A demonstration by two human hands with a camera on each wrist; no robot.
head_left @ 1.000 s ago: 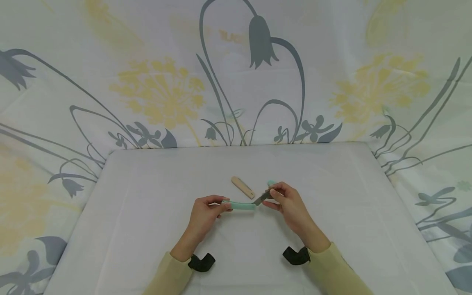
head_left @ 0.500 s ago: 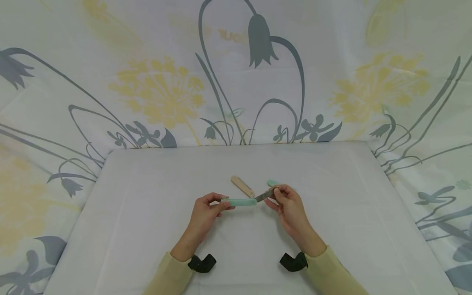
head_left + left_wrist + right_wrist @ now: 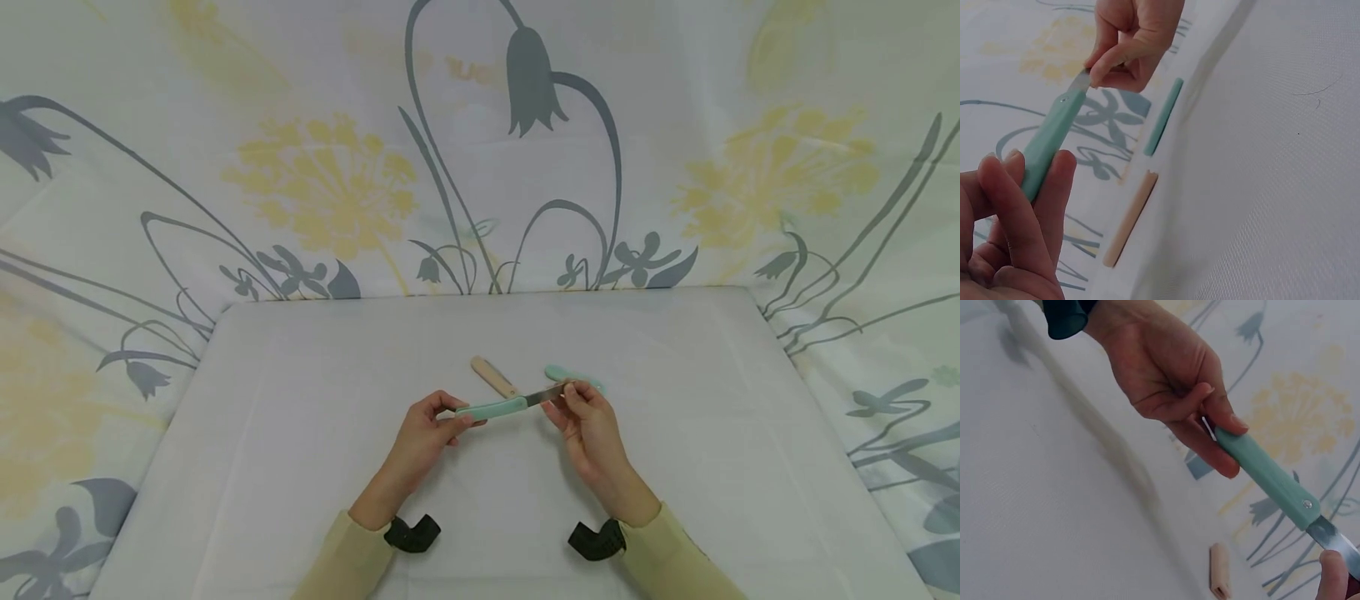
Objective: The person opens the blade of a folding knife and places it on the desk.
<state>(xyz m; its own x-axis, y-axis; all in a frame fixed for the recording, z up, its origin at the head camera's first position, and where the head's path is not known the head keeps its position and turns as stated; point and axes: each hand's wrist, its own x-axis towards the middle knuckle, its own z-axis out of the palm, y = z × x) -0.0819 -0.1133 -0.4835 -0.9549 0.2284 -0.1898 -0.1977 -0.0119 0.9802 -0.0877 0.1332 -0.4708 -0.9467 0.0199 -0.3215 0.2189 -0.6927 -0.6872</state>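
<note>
The left hand [image 3: 423, 433] grasps the green handle of a small knife [image 3: 495, 407] between thumb and curled fingers, above the white table [image 3: 300, 433]. The right hand [image 3: 588, 425] pinches the metal blade [image 3: 546, 393] with its fingertips. Just behind the hands, a green sheath [image 3: 573, 377] and a beige folding knife [image 3: 492, 376] lie on the table, near each other but apart.

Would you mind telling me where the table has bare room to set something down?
Bare white tablecloth lies left of the left hand and right of the right hand. It is crowded behind them, around the beige wooden sheath and mint-green plastic sheath.
</note>
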